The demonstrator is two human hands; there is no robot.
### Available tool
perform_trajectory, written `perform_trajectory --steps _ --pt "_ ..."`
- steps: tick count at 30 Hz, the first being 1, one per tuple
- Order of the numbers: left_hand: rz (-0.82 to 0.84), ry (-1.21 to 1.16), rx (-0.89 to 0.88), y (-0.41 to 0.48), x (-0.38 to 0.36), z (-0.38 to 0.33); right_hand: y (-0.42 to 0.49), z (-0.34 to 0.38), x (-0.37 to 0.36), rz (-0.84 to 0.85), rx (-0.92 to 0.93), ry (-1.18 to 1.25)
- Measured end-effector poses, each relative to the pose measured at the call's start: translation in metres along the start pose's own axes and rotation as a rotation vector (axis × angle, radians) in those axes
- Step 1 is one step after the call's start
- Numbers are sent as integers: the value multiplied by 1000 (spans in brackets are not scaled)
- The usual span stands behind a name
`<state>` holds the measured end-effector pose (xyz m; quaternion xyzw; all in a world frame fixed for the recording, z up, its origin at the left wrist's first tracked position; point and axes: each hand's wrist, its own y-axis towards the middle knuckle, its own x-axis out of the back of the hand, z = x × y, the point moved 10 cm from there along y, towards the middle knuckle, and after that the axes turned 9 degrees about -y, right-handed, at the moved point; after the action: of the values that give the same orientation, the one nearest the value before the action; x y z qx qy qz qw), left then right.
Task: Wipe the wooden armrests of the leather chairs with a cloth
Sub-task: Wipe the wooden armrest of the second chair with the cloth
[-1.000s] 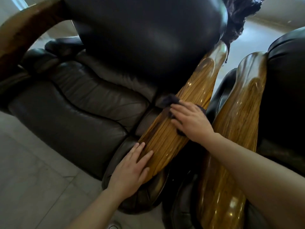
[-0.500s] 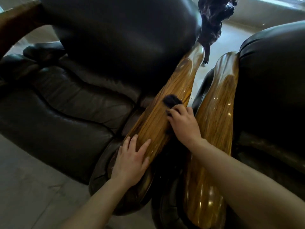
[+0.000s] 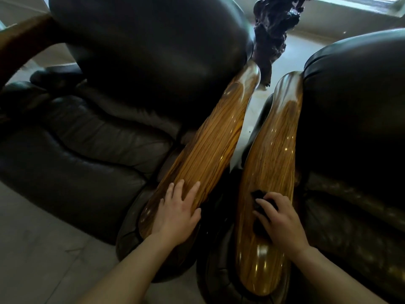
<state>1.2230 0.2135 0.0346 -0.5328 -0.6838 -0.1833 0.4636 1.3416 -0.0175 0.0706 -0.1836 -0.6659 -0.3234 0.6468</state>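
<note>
Now the right hand (image 3: 282, 224) has hopped over from the left armrest (image 3: 210, 148) to the right armrest (image 3: 271, 163), and it took the cloth (image 3: 262, 201) along. One second ago that hand was rubbing the left armrest, farther up. The left hand (image 3: 178, 212) has stayed near the front end of the left armrest.

Around the wood are two big chairs. The left leather chair (image 3: 92, 150) is dark and puffy, with a tall shiny back. The right leather chair (image 3: 355, 110) sits just beside it, and only a thin gap is between the two armrests. Pale floor (image 3: 32, 249) shows in that gap and at the bottom left. A dark, lumpy carved thing (image 3: 271, 25) stands behind the chairs, near the top ends of the armrests. Nothing lies on the armrests except the hands and the cloth.

The left hand lies flat and open on the wood, fingers spread, holding nothing. The right hand is bent over the cloth, fingers curled, pressing it down on the near part of the right armrest. The cloth is small and dark, and most of it hides under the hand. A bit pokes out past the fingertips.

Both armrests are long and rounded, golden brown with dark stripes running along them. They are very shiny, with little spots of light on them.
</note>
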Motion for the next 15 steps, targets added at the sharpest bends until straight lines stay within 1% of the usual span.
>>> perform_trajectory --steps 4,6,10,13,15 --pt "-48 71 -1 2 22 -5 50 8 33 -72 -120 240" --pt "-51 102 11 1 34 -6 71 13 52 -107 -165 298" --pt "-71 145 28 -7 64 -10 100 30 90 -137 -156 330" --pt "-97 157 29 -22 97 -20 114 43 118 -90 -156 320" --pt "-78 163 29 -36 119 -24 118 53 135 -47 -147 294"
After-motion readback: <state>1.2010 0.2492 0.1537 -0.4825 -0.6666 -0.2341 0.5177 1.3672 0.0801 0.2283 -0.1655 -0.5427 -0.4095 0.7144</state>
